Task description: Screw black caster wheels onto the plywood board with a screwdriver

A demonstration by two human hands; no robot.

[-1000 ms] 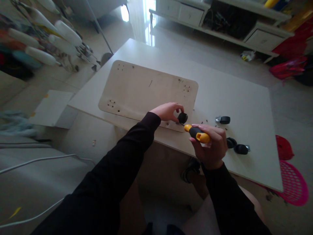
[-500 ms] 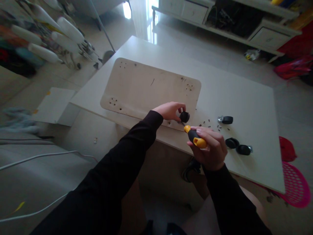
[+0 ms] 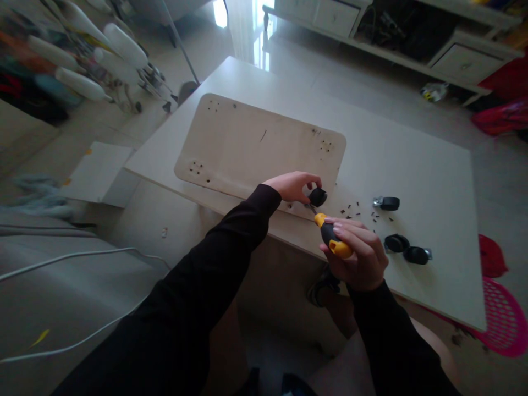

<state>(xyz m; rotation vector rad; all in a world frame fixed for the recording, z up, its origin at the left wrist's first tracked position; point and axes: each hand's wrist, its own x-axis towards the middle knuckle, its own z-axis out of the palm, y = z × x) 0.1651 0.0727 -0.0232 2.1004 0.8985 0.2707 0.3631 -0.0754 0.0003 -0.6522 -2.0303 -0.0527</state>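
A pale board (image 3: 247,143) with rounded corners lies flat on the white table, with groups of small holes at its corners. At the board's near right corner, my left hand (image 3: 295,186) grips a black caster wheel (image 3: 318,197). My right hand (image 3: 357,250) is wrapped round a yellow and black screwdriver (image 3: 332,236). Its shaft slants towards the base of that caster; the exact contact of the tip is too small to tell. Right of the board lie several small dark screws (image 3: 358,213) and loose casters, one single caster (image 3: 388,203) and two close together (image 3: 406,249).
The white table (image 3: 433,181) ends just in front of my body. A pink basket (image 3: 503,319) stands by its right end. White cabinets (image 3: 336,19) line the far side, and a white box (image 3: 97,173) sits on the floor at left.
The whole view has shifted slightly, so things appear a little further right. Both hands keep their holds on the caster and the screwdriver, with hardly any other movement.
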